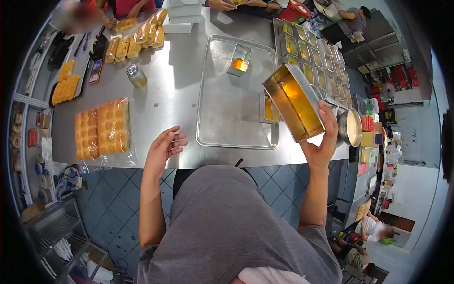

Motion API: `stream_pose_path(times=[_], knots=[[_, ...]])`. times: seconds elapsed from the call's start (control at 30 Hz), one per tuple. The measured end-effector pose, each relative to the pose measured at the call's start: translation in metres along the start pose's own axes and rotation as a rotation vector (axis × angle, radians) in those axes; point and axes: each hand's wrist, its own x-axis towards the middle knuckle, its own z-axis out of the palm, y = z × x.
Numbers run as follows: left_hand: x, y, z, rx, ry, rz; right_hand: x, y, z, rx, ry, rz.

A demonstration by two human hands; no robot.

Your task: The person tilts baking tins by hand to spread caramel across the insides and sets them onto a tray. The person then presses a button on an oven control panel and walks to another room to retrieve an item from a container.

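The right hand (323,144) clasps the near end of a metal loaf tin (294,102) between fingers and thumb, slanted away to their left perhaps to show its inside, while the left hand (165,146), fingers loosely parted, holds nothing

Deep rectangular tin (294,105), golden inside, tilted midair
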Motion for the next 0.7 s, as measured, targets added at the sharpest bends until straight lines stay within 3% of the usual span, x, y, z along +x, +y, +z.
stream_pose_path(times=[0.13,0.23,0.27,0.37,0.43,0.5,0.57,0.63,0.7], knots=[[0.0,-0.001,0.004,-0.007,0.001,-0.005,-0.002,0.003,-0.002,0.061,0.145,-0.011],[0.001,0.002,0.004,0.01,-0.005,-0.003,0.009,-0.004,-0.002,-0.108,0.498,-0.029],[0.002,0.001,0.005,0.016,-0.005,-0.008,0.007,-0.005,0.004,-0.108,0.497,-0.022],[0.004,-0.002,0.009,0.029,0.008,-0.033,-0.016,-0.006,0.039,0.199,0.628,0.541],[0.006,-0.005,0.012,0.034,0.005,-0.046,-0.032,0.001,0.082,0.313,0.487,0.667],[0.008,-0.006,0.015,0.03,0.011,-0.048,-0.046,-0.012,0.118,0.518,0.145,0.908],[0.01,-0.007,0.02,0.036,0.005,-0.054,-0.088,-0.016,0.172,0.362,-0.069,0.891],[0.011,-0.009,0.026,0.032,0.009,-0.072,-0.11,-0.026,0.205,0.489,-0.089,0.998],[0.014,-0.012,0.029,0.048,0.008,-0.088,-0.107,-0.031,0.218,0.423,-0.081,0.982]])
